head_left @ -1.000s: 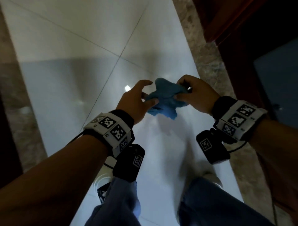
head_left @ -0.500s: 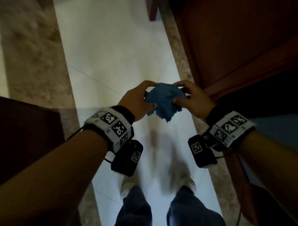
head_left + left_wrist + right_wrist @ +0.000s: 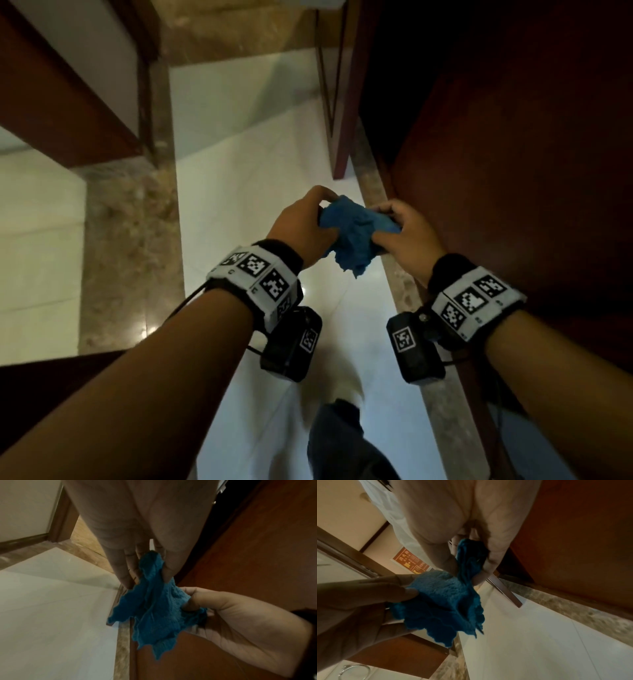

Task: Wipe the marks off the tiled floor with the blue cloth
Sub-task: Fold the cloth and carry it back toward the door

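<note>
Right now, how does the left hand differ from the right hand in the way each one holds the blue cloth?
The left hand pinches the blue cloth between thumb and fingers at its left side; the right hand grips the opposite side. The left hand is over the pale tiled floor; the right hand is over the brown stone border beside the wooden door. Both hold the cloth bunched, in the air, off the floor.

The head camera looked steeply down from above at both forearms and the pale glossy tiled floor (image 3: pixel 239 192). Each wrist camera looked along its own palm, very near the fingers. All three views shared the crumpled blue knitted cloth (image 3: pixel 352 236) (image 3: pixel 154 609) (image 3: pixel 447 601) held between both hands.
</note>
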`<action>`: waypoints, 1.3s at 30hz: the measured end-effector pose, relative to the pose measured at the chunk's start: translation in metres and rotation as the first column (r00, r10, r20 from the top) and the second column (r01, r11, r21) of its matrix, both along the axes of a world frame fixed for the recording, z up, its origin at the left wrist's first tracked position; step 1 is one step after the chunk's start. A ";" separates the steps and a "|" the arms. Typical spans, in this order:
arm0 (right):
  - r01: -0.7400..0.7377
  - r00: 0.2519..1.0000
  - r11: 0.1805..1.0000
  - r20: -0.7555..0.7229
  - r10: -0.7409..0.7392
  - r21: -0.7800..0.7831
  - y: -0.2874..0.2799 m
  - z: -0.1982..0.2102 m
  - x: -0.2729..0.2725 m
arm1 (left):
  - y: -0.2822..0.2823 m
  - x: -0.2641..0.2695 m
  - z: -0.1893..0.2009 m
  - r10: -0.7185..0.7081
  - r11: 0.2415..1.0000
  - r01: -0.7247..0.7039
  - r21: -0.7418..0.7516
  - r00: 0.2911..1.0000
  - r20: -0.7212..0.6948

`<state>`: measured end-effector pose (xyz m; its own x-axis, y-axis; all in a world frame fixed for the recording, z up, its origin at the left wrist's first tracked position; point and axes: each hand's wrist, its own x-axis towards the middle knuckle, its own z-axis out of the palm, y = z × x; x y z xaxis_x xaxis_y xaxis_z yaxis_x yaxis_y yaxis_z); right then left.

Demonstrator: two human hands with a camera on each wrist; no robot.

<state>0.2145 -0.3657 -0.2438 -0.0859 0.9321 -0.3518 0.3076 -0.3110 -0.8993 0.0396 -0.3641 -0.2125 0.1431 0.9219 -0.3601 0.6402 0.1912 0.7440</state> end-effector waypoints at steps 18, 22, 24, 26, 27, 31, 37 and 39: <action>0.138 0.987 0.943 0.038 -0.156 0.303 0.226 0.205 -0.021 | 0.231 -0.018 0.188 -0.101 0.979 0.063 0.196 0.976 0.191; 0.159 0.984 0.929 0.025 -0.178 0.335 0.267 0.245 -0.027 | 0.278 -0.018 0.230 -0.107 0.970 0.065 0.233 0.979 0.176; 0.153 0.984 0.933 0.042 -0.175 0.325 0.290 0.254 -0.029 | 0.299 -0.017 0.239 -0.079 0.977 0.039 0.212 0.980 0.182; 0.155 0.982 0.937 0.050 -0.180 0.314 0.312 0.256 -0.032 | 0.316 -0.015 0.242 -0.039 0.984 0.003 0.179 0.980 0.196; 0.156 0.982 0.940 0.054 -0.180 0.302 0.321 0.254 -0.033 | 0.324 -0.014 0.241 -0.019 0.986 -0.015 0.164 0.979 0.203; 0.101 0.990 0.966 0.067 -0.120 0.239 0.349 0.245 -0.038 | 0.348 -0.011 0.234 0.055 0.990 -0.079 0.118 0.980 0.191; 0.051 0.991 0.973 0.110 -0.077 0.225 0.375 0.228 -0.050 | 0.376 -0.004 0.214 0.145 0.988 -0.151 0.031 0.978 0.153; 0.029 0.992 0.980 0.116 -0.053 0.197 0.384 0.222 -0.053 | 0.383 -0.007 0.206 0.166 0.985 -0.170 0.026 0.980 0.106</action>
<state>0.1611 0.0178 -0.0221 -0.0145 0.9856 -0.1683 0.4076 -0.1479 -0.9011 0.0324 0.0189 -0.0067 0.0195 0.9476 -0.3189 0.5210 0.2626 0.8122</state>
